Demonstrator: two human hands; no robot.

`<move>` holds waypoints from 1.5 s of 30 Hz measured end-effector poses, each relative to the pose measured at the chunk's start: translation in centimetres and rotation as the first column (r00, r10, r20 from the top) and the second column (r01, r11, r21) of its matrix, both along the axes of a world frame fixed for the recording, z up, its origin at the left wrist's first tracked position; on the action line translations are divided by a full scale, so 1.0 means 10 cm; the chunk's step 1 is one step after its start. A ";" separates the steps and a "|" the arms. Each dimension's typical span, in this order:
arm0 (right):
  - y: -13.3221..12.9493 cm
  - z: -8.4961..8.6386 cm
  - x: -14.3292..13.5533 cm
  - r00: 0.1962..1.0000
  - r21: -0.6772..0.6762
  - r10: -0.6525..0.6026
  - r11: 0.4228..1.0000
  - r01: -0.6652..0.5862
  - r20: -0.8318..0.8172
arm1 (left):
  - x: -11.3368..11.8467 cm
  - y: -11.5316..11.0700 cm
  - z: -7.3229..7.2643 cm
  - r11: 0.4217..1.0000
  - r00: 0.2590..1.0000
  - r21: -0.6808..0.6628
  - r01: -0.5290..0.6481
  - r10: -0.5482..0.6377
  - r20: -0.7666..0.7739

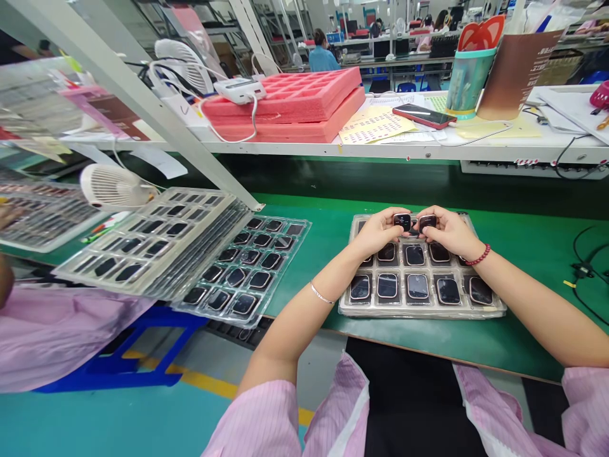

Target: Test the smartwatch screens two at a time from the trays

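Observation:
Above the back part of a clear plastic tray (423,310), my left hand (378,233) pinches a dark square watch case (402,221) between thumb and fingers. Its face is lit with small marks. Close beside it on the right, my right hand (450,231) grips another watch case (427,222), which looks dark. The tray lies on the green table and holds rows of watch cases with dark glass, such as one (417,286) in the front row. My hands hide part of the back row.
A stack of trays with watch cases (143,241) and an overlapping tray (238,273) stand left. A small fan (117,187) is behind them. Black cables (583,270) lie right. The shelf (304,149) bears pink foam, a phone and cups. A co-worker's sleeve (61,330) shows far left.

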State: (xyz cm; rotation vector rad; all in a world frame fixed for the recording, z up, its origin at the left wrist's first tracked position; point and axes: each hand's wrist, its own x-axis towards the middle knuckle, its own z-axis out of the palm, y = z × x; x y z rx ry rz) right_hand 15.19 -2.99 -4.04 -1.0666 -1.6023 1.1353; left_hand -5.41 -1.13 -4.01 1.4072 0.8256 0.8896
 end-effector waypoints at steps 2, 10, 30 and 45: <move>0.00 0.00 0.00 1.000 0.000 -0.002 1.000 0.002 0.003 | 0.00 0.01 -0.01 1.000 1.000 0.012 -0.005 0.006 -0.006; 0.00 0.00 0.00 1.000 -0.005 -0.002 1.000 0.002 0.009 | 0.00 0.00 0.00 1.000 1.000 -0.005 -0.011 0.011 -0.003; -0.01 0.02 -0.01 0.998 0.013 0.010 1.000 -0.010 0.059 | 0.00 0.00 0.01 0.997 0.997 0.059 -0.053 0.056 -0.055; 0.01 0.00 0.00 0.999 0.016 0.017 1.000 -0.017 0.041 | 0.00 0.01 -0.01 0.998 0.999 0.042 -0.040 0.041 -0.021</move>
